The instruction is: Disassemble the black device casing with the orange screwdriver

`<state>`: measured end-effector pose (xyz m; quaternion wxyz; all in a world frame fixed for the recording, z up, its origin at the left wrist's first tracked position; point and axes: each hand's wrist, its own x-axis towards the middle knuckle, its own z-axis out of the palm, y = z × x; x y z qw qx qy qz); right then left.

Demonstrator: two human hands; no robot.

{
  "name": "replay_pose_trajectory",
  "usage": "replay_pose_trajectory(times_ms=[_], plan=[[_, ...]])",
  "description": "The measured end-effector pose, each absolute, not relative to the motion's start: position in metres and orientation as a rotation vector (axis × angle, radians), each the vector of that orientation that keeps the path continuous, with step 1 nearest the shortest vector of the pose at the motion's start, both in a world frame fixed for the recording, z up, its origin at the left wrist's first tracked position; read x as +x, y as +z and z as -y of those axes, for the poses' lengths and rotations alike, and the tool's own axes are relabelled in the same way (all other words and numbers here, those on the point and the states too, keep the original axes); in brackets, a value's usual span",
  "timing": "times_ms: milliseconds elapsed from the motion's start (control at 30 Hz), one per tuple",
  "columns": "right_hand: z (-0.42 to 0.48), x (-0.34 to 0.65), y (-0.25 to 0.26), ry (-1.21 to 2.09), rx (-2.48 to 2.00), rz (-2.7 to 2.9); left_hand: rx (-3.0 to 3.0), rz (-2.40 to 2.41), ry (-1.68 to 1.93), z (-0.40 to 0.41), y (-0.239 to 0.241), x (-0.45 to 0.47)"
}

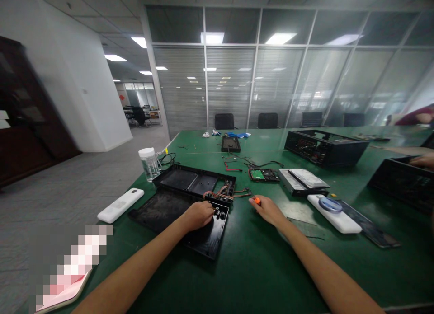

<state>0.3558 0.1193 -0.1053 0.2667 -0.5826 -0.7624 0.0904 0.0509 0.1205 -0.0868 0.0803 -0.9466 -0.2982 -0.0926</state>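
My left hand (199, 214) rests with curled fingers on the right end of a flat black plastic case half (162, 212), beside its row of round sockets (219, 212). A second black case half (190, 180) with a bundle of red and brown wires (220, 194) lies just behind it. My right hand (266, 209) lies on the green table (257, 264), closed round a small screwdriver with an orange handle tip (257, 200).
A white remote-like bar (120, 205) and a clear jar (149, 164) lie to the left. A green circuit board (262, 174), a silver drive (301, 180), another white bar (334, 213) and open black chassis (323, 147) stand to the right. Another person's hand (423, 160) shows at far right.
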Motion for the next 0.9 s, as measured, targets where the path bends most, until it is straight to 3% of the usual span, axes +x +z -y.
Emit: replay_pose_trajectory(times_ms=[333,633,900], plan=[[-0.116,0.354,-0.1,0.261,-1.526,2.102,-3.09,0.884,-0.337,-0.13,-0.084,0.045],[-0.115,0.35,-0.1,0.214,-1.546,2.075,-3.041,0.747,-0.424,-0.129,-0.051,0.069],[-0.117,0.353,-0.1,0.215,-1.593,2.026,-3.044,0.61,-0.39,-0.132,-0.077,0.082]])
